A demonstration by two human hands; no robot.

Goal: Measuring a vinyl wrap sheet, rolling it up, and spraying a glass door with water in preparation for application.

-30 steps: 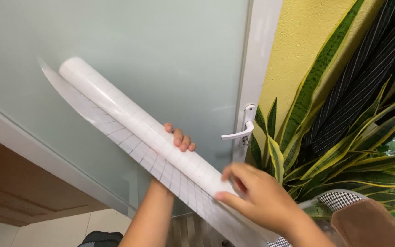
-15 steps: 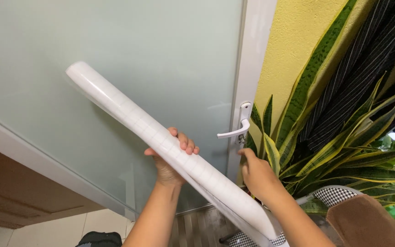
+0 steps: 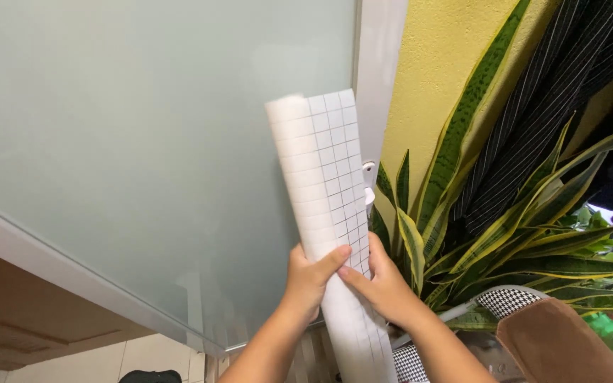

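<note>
A long white roll of film with a grid-printed backing (image 3: 321, 177) stands almost upright in front of a frosted glass door (image 3: 143, 142). My left hand (image 3: 308, 279) grips the roll from the left, thumb across its front. My right hand (image 3: 384, 287) grips it from the right at the same height, fingers on the gridded loose edge. The roll's lower end reaches the bottom of the view between my forearms.
The door's white frame (image 3: 381, 78) and part of its handle (image 3: 369, 186) sit just behind the roll. A large striped-leaf plant (image 3: 505, 213) fills the right against a yellow wall (image 3: 441, 64). A brown cushion (image 3: 569, 344) and checked fabric (image 3: 509, 301) lie low right.
The roll has swung from a leftward slant to nearly upright and turned, showing its gridded side. Both hands now hold it close together at its lower part.
</note>
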